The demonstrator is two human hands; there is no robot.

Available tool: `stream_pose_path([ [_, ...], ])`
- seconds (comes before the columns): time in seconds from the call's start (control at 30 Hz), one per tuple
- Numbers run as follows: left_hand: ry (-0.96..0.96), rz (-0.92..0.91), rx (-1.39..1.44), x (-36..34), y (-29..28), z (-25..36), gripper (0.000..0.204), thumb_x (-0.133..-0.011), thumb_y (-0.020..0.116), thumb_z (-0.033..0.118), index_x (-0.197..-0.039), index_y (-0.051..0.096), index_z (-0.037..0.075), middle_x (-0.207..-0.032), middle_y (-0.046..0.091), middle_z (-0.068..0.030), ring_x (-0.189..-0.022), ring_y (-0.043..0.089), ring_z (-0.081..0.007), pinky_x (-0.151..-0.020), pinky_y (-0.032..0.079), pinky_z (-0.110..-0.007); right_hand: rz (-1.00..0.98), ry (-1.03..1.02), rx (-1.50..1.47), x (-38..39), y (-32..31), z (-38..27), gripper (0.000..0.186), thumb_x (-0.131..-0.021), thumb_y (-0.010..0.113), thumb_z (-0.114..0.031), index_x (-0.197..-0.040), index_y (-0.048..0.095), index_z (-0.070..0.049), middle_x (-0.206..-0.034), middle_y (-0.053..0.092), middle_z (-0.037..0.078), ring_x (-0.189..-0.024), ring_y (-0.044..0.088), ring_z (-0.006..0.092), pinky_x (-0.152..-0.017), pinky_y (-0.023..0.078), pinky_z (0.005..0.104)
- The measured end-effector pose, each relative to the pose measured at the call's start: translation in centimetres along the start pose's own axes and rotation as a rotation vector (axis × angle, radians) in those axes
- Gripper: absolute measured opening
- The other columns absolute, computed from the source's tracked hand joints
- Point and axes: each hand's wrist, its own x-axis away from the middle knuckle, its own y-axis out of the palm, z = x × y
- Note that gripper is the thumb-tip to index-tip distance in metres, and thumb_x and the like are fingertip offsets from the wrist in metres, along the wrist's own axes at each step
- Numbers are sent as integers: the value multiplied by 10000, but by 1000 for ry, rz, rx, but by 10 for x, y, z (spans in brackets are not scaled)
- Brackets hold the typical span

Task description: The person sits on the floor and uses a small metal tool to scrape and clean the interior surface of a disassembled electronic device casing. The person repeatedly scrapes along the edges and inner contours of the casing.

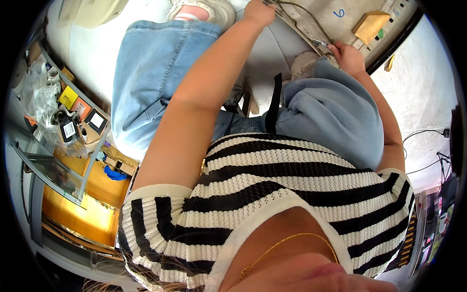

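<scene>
A worn pale panel (335,29), possibly the back of a device, lies at the top of the view across my knees. My left hand (260,13) is closed at the panel's near-left edge; what its fingers grip is partly cut off by the view's rim. Farther right, my right hand (348,57) is closed by the panel's lower edge, its fingertips at a slim metal-tipped tool (319,43) whose kind is too small to tell. A dark cable (311,17) curves over the panel toward that tool. A yellowish block (372,27) sits on the panel, right of the cable.
Left stands a glass display case (58,180) with small boxes (80,109) and clear plastic bags (41,90) on it. A blue crumpled item (115,173) lies inside. My knees in jeans (160,73) flank a dark strap (275,102). A black plug and cord (440,132) are at right.
</scene>
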Motion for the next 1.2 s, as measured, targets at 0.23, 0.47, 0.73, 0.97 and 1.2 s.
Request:
stream_pose_path([
  [0.23,-112,-57,-8,1,-10,-4,356,-844,595,357,-796,665,11,-732,626,-67,-567,455,-135,-510,395,-309,7,65,-74,1,11,-11,413,-889,452,-499,-914,635,-130,-798,646,135,-801,613,332,-684,473,439],
  [0.47,-142,-78,-35,-15,-15,-18,310,-844,594,316,-797,664,18,-657,596,-45,-469,375,-130,-456,349,-316,83,-79,58,-17,14,-13,399,-890,447,-489,-910,636,-138,-792,650,117,-783,624,317,-656,490,435],
  [0.73,-162,-68,5,-16,-14,-25,318,-855,590,307,-754,653,12,-594,512,-29,-483,373,-140,-466,346,-316,184,-43,8,-18,26,-16,396,-891,447,-487,-896,642,-142,-781,650,115,-775,627,312,-642,492,436],
  [0.97,-213,-55,27,-18,-19,-33,345,-857,587,336,-753,649,12,-667,550,-40,-551,406,-143,-528,366,-291,224,-108,-58,-24,18,-12,381,-891,465,-475,-879,629,-132,-717,631,127,-731,614,319,-626,473,430],
  [1.2,-174,-11,169,10,-21,-4,280,-839,624,273,-749,628,8,-689,588,-47,-554,419,-126,-511,370,-279,155,-86,-294,10,12,13,365,-883,499,-445,-851,581,-90,-682,595,138,-704,592,331,-611,450,426],
])
